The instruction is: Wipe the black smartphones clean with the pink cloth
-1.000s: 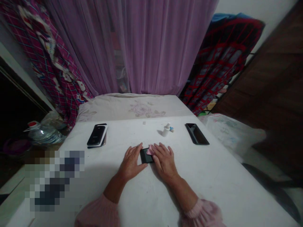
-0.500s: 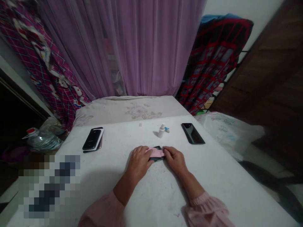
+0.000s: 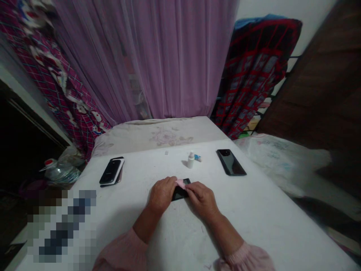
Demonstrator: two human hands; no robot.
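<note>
A dark smartphone (image 3: 178, 195) lies on the white table between my hands, its glossy face up. My left hand (image 3: 161, 194) grips the phone along its left side, fingertips at the far edge beside the cloth. The fingers of my right hand (image 3: 202, 197) are pinched on a small pink cloth (image 3: 181, 183), which lies bunched over the phone's far part. Part of the phone's left side is covered by my left hand. Beyond my hands stands a small white spray bottle (image 3: 190, 161), with a blue and white tube (image 3: 197, 158) behind it.
A stack of phones (image 3: 112, 171) rests at the table's left. Another dark phone (image 3: 231, 162) lies on the right. A tiny pale square (image 3: 166, 153) is near the back. Purple curtains (image 3: 180, 60) hang behind the table (image 3: 135, 162); a large water bottle (image 3: 62, 172) stands off its left edge.
The pink cloth, spread across the phone before, is now bunched toward its far end. More of the dark face shows. My right hand has shifted slightly left and nearer.
</note>
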